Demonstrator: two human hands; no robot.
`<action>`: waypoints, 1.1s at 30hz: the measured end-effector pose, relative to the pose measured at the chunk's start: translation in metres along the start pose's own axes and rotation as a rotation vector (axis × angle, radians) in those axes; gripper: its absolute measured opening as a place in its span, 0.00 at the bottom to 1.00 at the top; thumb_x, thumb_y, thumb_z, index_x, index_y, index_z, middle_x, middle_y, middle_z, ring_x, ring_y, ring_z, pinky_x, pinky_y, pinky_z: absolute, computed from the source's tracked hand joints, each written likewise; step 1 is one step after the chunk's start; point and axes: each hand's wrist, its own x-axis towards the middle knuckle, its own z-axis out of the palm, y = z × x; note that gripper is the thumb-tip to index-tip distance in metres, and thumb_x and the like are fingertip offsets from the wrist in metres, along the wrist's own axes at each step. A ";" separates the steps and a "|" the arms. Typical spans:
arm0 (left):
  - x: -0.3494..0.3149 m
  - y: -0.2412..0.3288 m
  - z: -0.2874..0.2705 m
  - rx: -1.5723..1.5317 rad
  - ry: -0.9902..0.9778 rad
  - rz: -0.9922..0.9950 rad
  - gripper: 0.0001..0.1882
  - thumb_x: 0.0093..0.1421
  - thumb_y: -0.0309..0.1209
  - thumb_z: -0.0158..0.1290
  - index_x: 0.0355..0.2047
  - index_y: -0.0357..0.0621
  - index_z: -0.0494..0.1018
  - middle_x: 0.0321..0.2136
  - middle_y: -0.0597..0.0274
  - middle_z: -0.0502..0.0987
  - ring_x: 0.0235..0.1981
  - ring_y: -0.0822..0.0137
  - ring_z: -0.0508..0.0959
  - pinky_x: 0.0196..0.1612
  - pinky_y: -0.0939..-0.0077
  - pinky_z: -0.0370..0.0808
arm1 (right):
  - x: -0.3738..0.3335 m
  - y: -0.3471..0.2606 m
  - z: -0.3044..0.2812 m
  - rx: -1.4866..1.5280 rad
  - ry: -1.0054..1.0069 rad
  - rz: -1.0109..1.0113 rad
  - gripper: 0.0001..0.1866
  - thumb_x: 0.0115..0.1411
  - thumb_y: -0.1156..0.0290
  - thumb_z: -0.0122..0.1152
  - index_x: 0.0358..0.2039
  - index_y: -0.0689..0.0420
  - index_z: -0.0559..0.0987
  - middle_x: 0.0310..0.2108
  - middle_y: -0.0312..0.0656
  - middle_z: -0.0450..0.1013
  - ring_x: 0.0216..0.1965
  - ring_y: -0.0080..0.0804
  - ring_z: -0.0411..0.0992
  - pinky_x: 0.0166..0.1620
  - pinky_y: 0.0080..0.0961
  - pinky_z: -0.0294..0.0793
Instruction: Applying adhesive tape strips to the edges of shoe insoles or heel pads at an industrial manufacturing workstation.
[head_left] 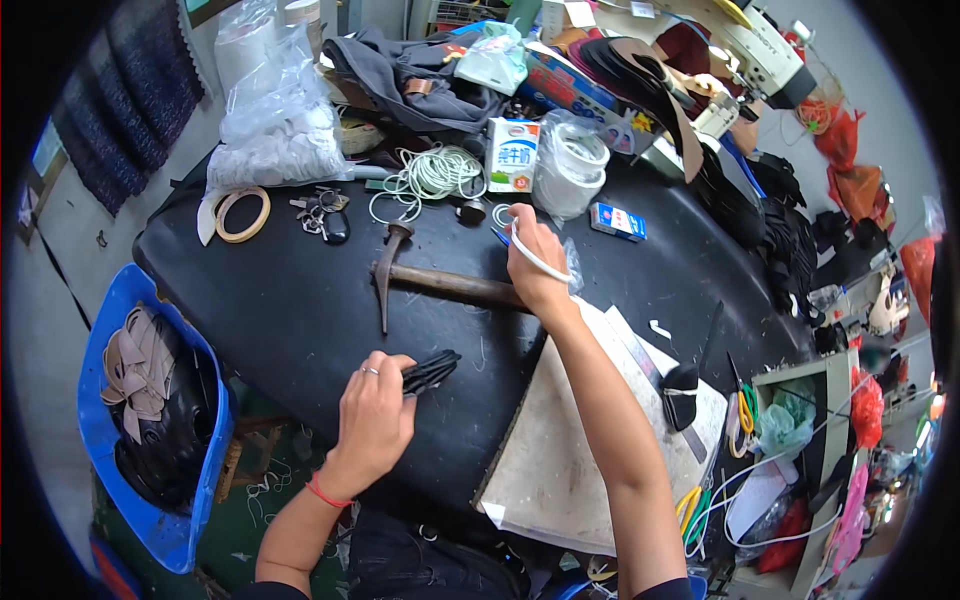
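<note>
My left hand, with a ring and a red string at the wrist, is closed around a bundle of thin black strips above the black table. My right hand reaches to the far side, its fingers bent together near a small coil of white cord and a slim blue thing. What it grips, if anything, is mostly hidden. A pale bangle circles that wrist. Between the hands lies a hammer with a wooden handle; the handle's end passes behind my right forearm.
A blue tub of dark and beige pieces stands at left. A tape roll, keys, tangled cord, a milk carton and wrapped rolls line the back. A worn pale board and scissors lie at right.
</note>
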 end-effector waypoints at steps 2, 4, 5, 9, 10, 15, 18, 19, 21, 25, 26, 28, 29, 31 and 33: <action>0.000 0.003 0.001 0.001 0.017 0.017 0.18 0.49 0.17 0.56 0.41 0.33 0.67 0.36 0.45 0.71 0.38 0.42 0.73 0.41 0.54 0.71 | 0.016 0.007 0.018 -0.247 -0.042 -0.057 0.07 0.57 0.76 0.53 0.37 0.56 0.69 0.25 0.50 0.76 0.29 0.50 0.76 0.35 0.44 0.73; -0.001 0.002 0.002 -0.007 0.016 0.016 0.19 0.49 0.17 0.57 0.42 0.34 0.67 0.37 0.45 0.72 0.38 0.42 0.74 0.41 0.55 0.71 | 0.020 0.013 0.028 -0.513 -0.025 -0.268 0.05 0.56 0.73 0.54 0.32 0.53 0.69 0.21 0.41 0.76 0.27 0.40 0.77 0.32 0.38 0.72; 0.000 0.002 0.002 -0.012 0.048 0.022 0.19 0.49 0.17 0.57 0.42 0.34 0.68 0.37 0.46 0.73 0.37 0.43 0.75 0.41 0.56 0.72 | 0.023 0.009 0.031 -0.601 0.000 -0.325 0.04 0.55 0.72 0.55 0.30 0.51 0.69 0.21 0.41 0.76 0.27 0.37 0.77 0.32 0.35 0.72; -0.003 0.002 0.007 0.008 0.115 0.011 0.23 0.45 0.19 0.60 0.43 0.37 0.69 0.39 0.49 0.75 0.38 0.47 0.77 0.43 0.59 0.74 | 0.028 0.019 0.018 -0.072 -0.022 0.103 0.07 0.56 0.74 0.55 0.36 0.56 0.73 0.27 0.51 0.78 0.32 0.50 0.77 0.36 0.36 0.76; -0.002 0.001 0.009 0.003 0.123 0.016 0.23 0.45 0.19 0.60 0.43 0.37 0.69 0.39 0.49 0.75 0.38 0.47 0.77 0.43 0.59 0.74 | 0.023 0.026 0.012 0.073 0.096 0.237 0.10 0.56 0.72 0.58 0.40 0.54 0.74 0.28 0.51 0.78 0.32 0.45 0.79 0.37 0.33 0.76; -0.006 -0.004 0.011 -0.016 0.119 0.041 0.24 0.46 0.19 0.60 0.45 0.39 0.69 0.37 0.51 0.78 0.38 0.48 0.78 0.42 0.60 0.74 | -0.030 0.011 -0.043 1.142 0.201 0.520 0.10 0.59 0.76 0.62 0.39 0.61 0.71 0.32 0.43 0.77 0.34 0.29 0.78 0.40 0.23 0.76; -0.007 -0.007 0.004 -0.183 0.159 -0.010 0.22 0.51 0.21 0.61 0.46 0.38 0.69 0.36 0.48 0.78 0.37 0.46 0.79 0.40 0.58 0.76 | -0.058 -0.007 -0.069 1.343 0.214 0.575 0.11 0.60 0.77 0.60 0.42 0.60 0.70 0.35 0.44 0.77 0.37 0.31 0.77 0.45 0.25 0.76; -0.007 -0.008 0.002 -0.193 0.176 0.000 0.21 0.52 0.22 0.61 0.46 0.39 0.70 0.37 0.47 0.78 0.38 0.46 0.79 0.40 0.59 0.76 | -0.063 -0.006 -0.071 1.221 0.194 0.545 0.11 0.61 0.76 0.60 0.43 0.60 0.70 0.36 0.45 0.77 0.38 0.32 0.77 0.47 0.27 0.75; -0.011 -0.008 0.000 -0.212 0.163 0.035 0.19 0.53 0.23 0.62 0.45 0.39 0.71 0.36 0.47 0.78 0.37 0.45 0.79 0.40 0.59 0.76 | -0.064 0.006 -0.067 0.695 0.107 0.458 0.13 0.60 0.71 0.64 0.43 0.60 0.72 0.32 0.43 0.79 0.35 0.27 0.77 0.40 0.25 0.76; -0.025 -0.007 0.013 -0.133 0.158 0.107 0.19 0.46 0.18 0.59 0.41 0.37 0.72 0.35 0.50 0.76 0.38 0.46 0.77 0.41 0.59 0.74 | -0.041 0.039 -0.027 0.060 0.056 0.201 0.04 0.61 0.75 0.54 0.37 0.57 0.72 0.28 0.52 0.78 0.32 0.53 0.78 0.35 0.41 0.76; -0.027 -0.003 0.012 -0.074 0.126 0.127 0.20 0.44 0.17 0.58 0.40 0.37 0.72 0.35 0.50 0.76 0.38 0.47 0.77 0.42 0.59 0.74 | -0.033 0.036 -0.026 -0.038 -0.015 0.094 0.03 0.60 0.75 0.52 0.34 0.58 0.71 0.28 0.53 0.77 0.33 0.55 0.77 0.37 0.44 0.75; -0.027 0.003 0.013 0.014 0.075 0.156 0.22 0.42 0.17 0.57 0.41 0.38 0.72 0.33 0.52 0.75 0.37 0.49 0.76 0.42 0.61 0.73 | -0.017 0.036 -0.022 -0.130 -0.081 -0.015 0.02 0.58 0.75 0.49 0.32 0.59 0.71 0.27 0.54 0.77 0.34 0.57 0.76 0.39 0.48 0.73; -0.027 0.005 0.014 0.019 0.073 0.160 0.22 0.42 0.17 0.57 0.41 0.38 0.72 0.33 0.52 0.75 0.37 0.49 0.76 0.42 0.61 0.73 | -0.010 0.039 -0.019 -0.230 -0.166 -0.155 0.02 0.57 0.76 0.50 0.30 0.59 0.70 0.27 0.54 0.76 0.34 0.58 0.76 0.39 0.48 0.73; -0.025 0.008 0.015 0.023 0.063 0.137 0.23 0.42 0.16 0.57 0.42 0.38 0.72 0.34 0.52 0.75 0.37 0.48 0.76 0.43 0.60 0.73 | 0.002 0.050 -0.017 -0.330 -0.249 -0.283 0.01 0.55 0.77 0.50 0.29 0.59 0.69 0.26 0.55 0.75 0.34 0.58 0.76 0.39 0.48 0.73; -0.024 0.008 0.013 -0.021 0.063 0.102 0.23 0.44 0.17 0.57 0.44 0.38 0.71 0.35 0.51 0.76 0.37 0.47 0.76 0.42 0.60 0.73 | 0.006 0.052 -0.015 -0.258 -0.136 -0.252 0.01 0.55 0.77 0.51 0.29 0.59 0.71 0.25 0.53 0.76 0.32 0.55 0.76 0.36 0.45 0.74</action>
